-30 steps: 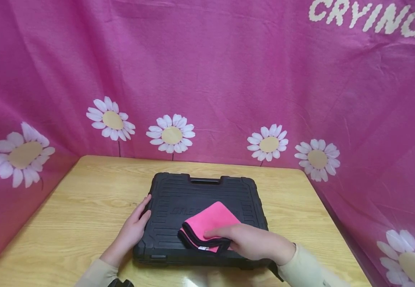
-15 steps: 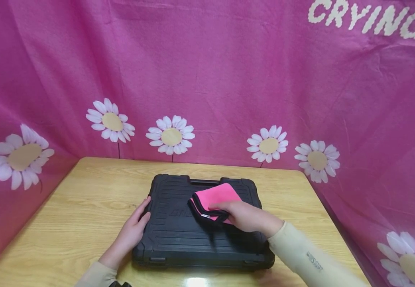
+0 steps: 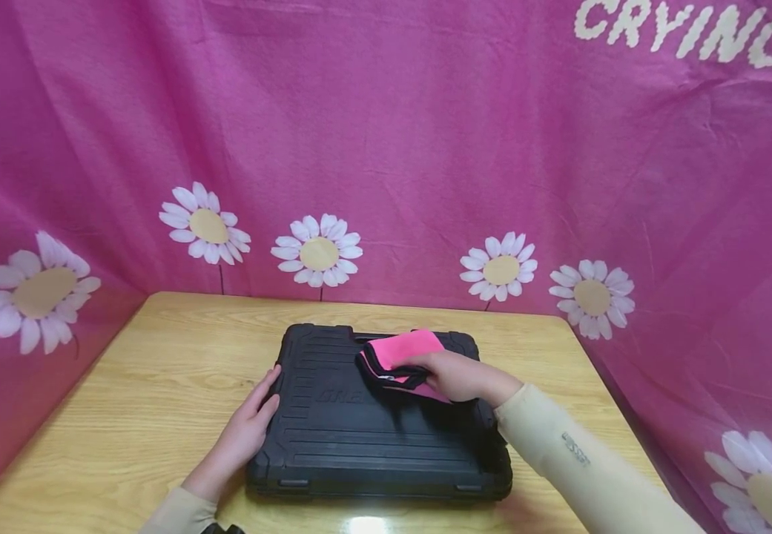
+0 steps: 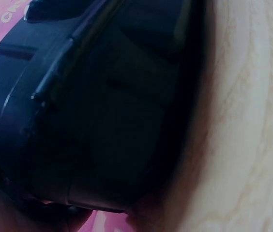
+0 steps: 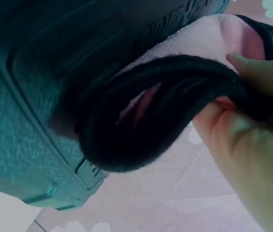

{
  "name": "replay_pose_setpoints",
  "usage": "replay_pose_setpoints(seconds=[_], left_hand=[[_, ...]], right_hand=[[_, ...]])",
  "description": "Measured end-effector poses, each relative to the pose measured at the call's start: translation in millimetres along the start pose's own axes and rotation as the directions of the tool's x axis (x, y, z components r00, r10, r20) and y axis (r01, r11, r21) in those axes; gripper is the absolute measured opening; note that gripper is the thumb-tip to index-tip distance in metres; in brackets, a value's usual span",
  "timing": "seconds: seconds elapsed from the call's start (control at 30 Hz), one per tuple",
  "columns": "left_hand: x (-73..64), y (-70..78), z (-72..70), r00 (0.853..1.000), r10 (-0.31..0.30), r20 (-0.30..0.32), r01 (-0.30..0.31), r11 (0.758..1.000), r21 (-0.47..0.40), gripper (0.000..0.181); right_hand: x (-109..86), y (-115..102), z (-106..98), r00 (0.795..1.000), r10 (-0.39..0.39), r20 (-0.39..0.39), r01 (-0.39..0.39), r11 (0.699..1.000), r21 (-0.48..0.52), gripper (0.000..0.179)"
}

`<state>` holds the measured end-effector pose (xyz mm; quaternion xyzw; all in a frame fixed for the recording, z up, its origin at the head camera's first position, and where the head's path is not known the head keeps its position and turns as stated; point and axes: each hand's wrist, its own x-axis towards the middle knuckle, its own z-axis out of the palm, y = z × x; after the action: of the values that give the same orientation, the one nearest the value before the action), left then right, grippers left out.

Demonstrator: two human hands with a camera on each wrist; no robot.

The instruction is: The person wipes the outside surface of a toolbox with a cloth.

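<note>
A black plastic carrying case (image 3: pixel 332 437) lies flat on the wooden table, raised lettering on its lid. My right hand (image 3: pixel 455 374) pinches a folded pink cloth (image 3: pixel 402 347) with black edging between thumb and fingers, over the upper right part of the lid. In the right wrist view the cloth's edging (image 5: pixel 122 159) bends into a loop close against the lid, with the thumb on top of the pink fabric. My left hand (image 3: pixel 245 430) rests against the case's left side, its fingers stretched along the edge. The left wrist view shows that side dark and close up.
The table (image 3: pixel 159 386) has bare wood to the left and right of the case. A magenta curtain (image 3: pixel 386 148) printed with white daisies hangs behind and beside it. The case's handle (image 3: pixel 362 337) is partly covered by the cloth.
My right hand has slid the cloth from the lid's near part away from me toward the handle edge, bending it. The left hand and the case stay nearly where they were.
</note>
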<state>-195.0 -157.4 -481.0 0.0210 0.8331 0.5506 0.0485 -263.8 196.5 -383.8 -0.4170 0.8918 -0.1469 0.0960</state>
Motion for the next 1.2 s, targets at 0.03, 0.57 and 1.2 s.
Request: replay_pose_setpoints(seconds=[0.03,0.57,1.2], left_hand=[[0.0,0.0,-0.2,1.000,-0.001,0.001,0.001,1.000,-0.002,0.055],[-2.0,1.5,-2.3,1.000,0.006,0.023,-0.006,1.000,-0.006,0.055],[-2.5,2.5,-0.6,0.999,0.040,0.019,-0.040,0.999,0.008,0.055]], right_hand=[[0.9,1.3,-0.8,1.000,0.015,-0.001,-0.015,1.000,0.002,0.046],[39.9,29.6,-14.3,0.980,0.176,-0.089,-0.178,0.984,-0.013,0.040],[40.6,50.4,-17.1,0.962,0.226,-0.154,-0.219,0.974,0.064,0.030]])
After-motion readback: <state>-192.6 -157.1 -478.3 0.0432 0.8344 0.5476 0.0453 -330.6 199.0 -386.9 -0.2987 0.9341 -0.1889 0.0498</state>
